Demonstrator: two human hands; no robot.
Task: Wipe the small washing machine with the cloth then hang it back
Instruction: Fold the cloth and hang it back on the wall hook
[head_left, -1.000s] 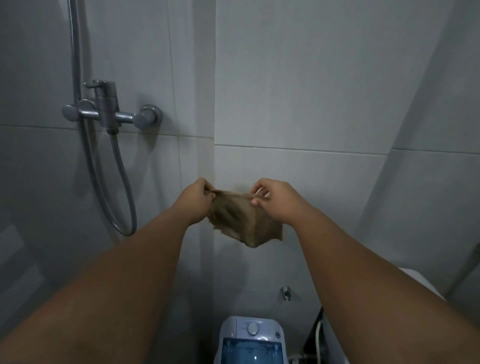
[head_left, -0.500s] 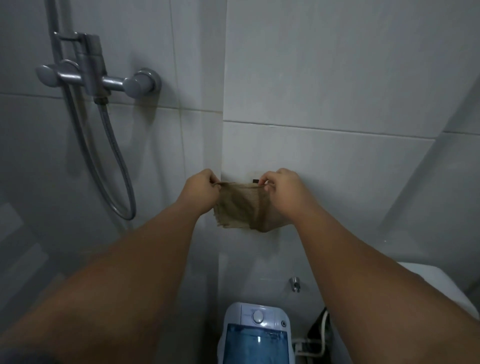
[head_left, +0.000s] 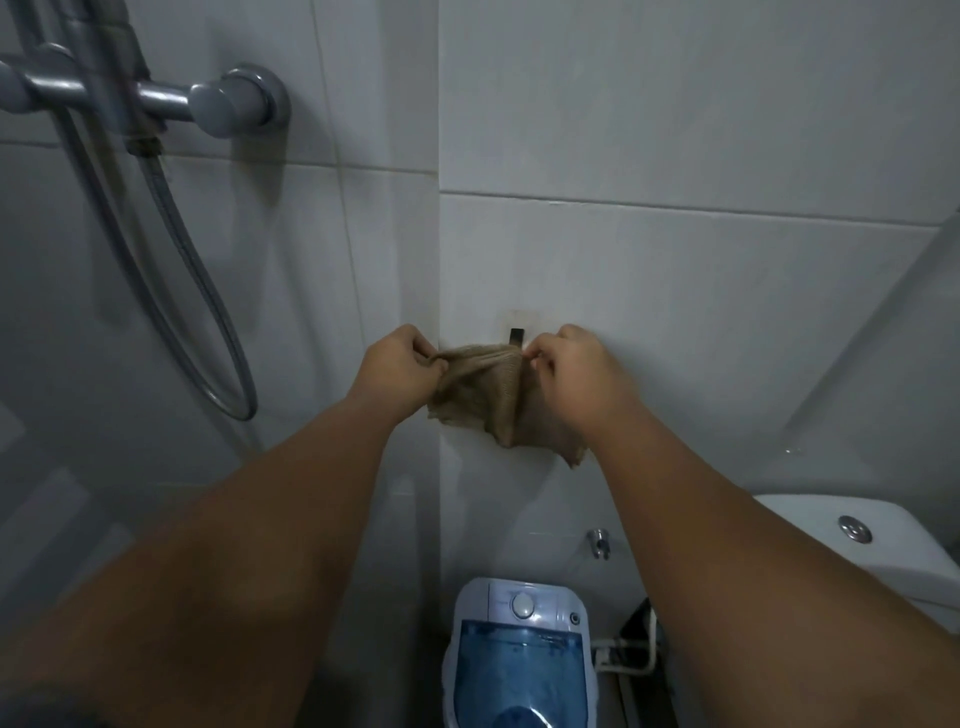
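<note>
A tan cloth (head_left: 491, 402) is stretched between both hands against the white tiled wall. My left hand (head_left: 400, 366) pinches its left top corner, and my right hand (head_left: 576, 371) pinches its right top edge. A small dark wall hook (head_left: 515, 336) pokes up just above the cloth's top edge, between the hands; whether the cloth hangs on it I cannot tell. Far below stands the small washing machine (head_left: 519, 660), white with a blue see-through lid and a round knob.
A chrome shower mixer (head_left: 208, 101) with a looping metal hose (head_left: 208, 332) is fixed to the left wall. A white toilet cistern (head_left: 862, 545) with a flush button stands at lower right. A small wall tap (head_left: 598, 541) and pipes (head_left: 631, 657) sit beside the machine.
Both hands have carried the cloth forward to the wall, up to the hook. The view has tilted down, showing more of the washing machine and the cistern.
</note>
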